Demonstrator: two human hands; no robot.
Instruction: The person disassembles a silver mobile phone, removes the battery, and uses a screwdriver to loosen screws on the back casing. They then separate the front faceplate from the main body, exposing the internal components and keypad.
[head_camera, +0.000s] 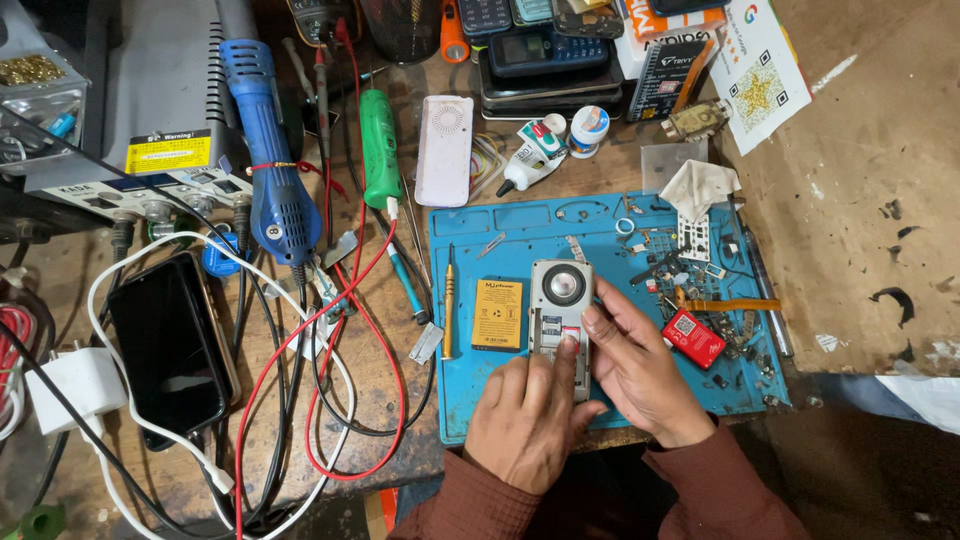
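Note:
A small silver phone (558, 300) with its back cover off lies on the blue work mat (520, 232), showing a round speaker and card slots. My left hand (525, 418) presses a fingertip onto the phone's lower card slot area. My right hand (640, 365) holds the phone's right edge with thumb and fingers. A yellow battery (497, 314) lies flat just left of the phone. A yellow-handled screwdriver (448, 305) rests left of the battery.
A red battery (693, 338), an orange flex cable, a white keypad and small parts litter the mat's right side. A black smartphone (170, 350), white charger, red and white wires, a blue hot-air gun (268, 150), green tool, white phone cover and stacked phones lie around.

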